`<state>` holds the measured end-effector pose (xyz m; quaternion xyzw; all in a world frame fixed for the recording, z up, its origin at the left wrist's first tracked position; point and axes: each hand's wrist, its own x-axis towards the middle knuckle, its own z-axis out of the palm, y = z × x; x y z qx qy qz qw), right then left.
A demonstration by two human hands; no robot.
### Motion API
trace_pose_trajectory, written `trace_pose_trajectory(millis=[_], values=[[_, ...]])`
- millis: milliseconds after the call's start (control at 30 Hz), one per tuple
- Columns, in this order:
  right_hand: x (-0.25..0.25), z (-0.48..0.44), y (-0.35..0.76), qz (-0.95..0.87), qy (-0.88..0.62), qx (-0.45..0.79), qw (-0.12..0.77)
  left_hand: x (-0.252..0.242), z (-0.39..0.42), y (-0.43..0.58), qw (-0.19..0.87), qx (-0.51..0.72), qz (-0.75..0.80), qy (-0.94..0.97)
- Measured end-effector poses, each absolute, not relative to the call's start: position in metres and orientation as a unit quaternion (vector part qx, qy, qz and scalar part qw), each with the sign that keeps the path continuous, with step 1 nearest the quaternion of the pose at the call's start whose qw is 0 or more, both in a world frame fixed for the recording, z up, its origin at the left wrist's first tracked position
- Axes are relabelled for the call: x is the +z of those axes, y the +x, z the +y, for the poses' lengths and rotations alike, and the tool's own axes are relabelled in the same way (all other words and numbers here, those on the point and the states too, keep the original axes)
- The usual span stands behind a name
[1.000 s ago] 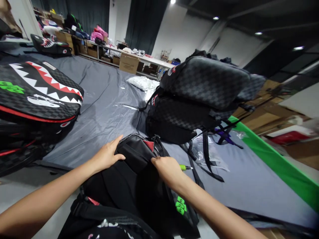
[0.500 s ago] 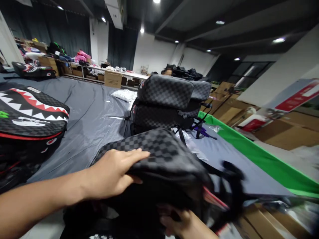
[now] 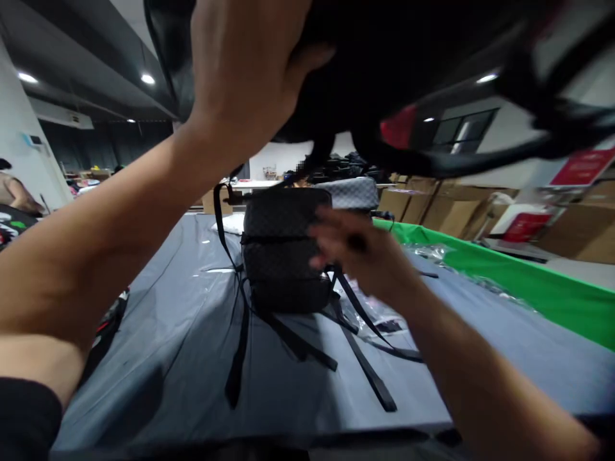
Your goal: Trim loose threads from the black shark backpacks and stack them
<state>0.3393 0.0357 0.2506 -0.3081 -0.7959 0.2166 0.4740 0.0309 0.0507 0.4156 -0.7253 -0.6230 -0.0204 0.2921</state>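
A dark backpack point(image 3: 384, 70) fills the top of the view, raised above the table and blurred by motion. My left hand point(image 3: 250, 70) is up against its left part, thumb pointing right and the other fingers out of sight, holding it up. Loose black straps point(image 3: 533, 102) swing at its right side. Below it, my right hand point(image 3: 360, 250) is stretched forward, blurred, fingers apart and with nothing visible in them. Behind that hand stand stacked dark checkered backpacks point(image 3: 286, 256), their straps point(image 3: 368, 371) trailing over the grey table cover point(image 3: 192, 358). I cannot tell whether the right hand touches the stack.
A lighter grey checkered bag point(image 3: 353, 192) sits behind the stack. Clear plastic wrap point(image 3: 372, 310) lies to its right. A green border point(image 3: 490, 275) runs along the table's right side, with cardboard boxes point(image 3: 451, 211) beyond. Another person point(image 3: 19, 189) is at the far left.
The backpack has gone from the near table up to the top of the view, my left hand rising with it. My right hand has left its underside and reached forward. The camera view has shifted.
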Motion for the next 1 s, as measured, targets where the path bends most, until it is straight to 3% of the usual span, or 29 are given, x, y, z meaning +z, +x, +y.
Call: trace_pose_trajectory(millis=[67,100,167,367,533,667,733,900,1000], values=[[0.202,0.046,0.36,-0.842,-0.335,0.211,0.366,0.432,0.092,0.06,0.473,-0.126,-0.603,-0.63],[0.175,0.053,0.375,-0.84,-0.36,0.198,0.355,0.434,0.11,0.082,0.542,-0.177,-0.573,-0.588],[0.121,0.069,0.411,-0.822,-0.423,0.193,0.328,0.422,0.144,0.129,0.6,-0.233,-0.501,-0.579],[0.005,0.103,0.507,-0.745,-0.624,0.154,0.177,0.316,0.248,0.18,0.416,-0.201,-0.451,-0.764],[-0.029,0.16,0.532,-0.642,-0.752,0.024,0.15,0.295,0.301,0.169,0.459,-0.111,-0.36,-0.805],[-0.03,0.23,0.535,-0.583,-0.792,0.006,0.182,0.304,0.285,0.184,0.519,-0.03,-0.38,-0.765],[-0.032,0.26,0.538,-0.541,-0.82,0.029,0.183,0.299,0.266,0.193,0.523,-0.047,-0.375,-0.764],[-0.063,0.297,0.561,-0.516,-0.841,0.14,0.088,0.258,0.21,0.196,0.411,-0.112,-0.377,-0.823],[-0.085,0.293,0.577,-0.547,-0.825,0.133,0.047,0.212,0.17,0.179,0.368,-0.091,-0.364,-0.851]])
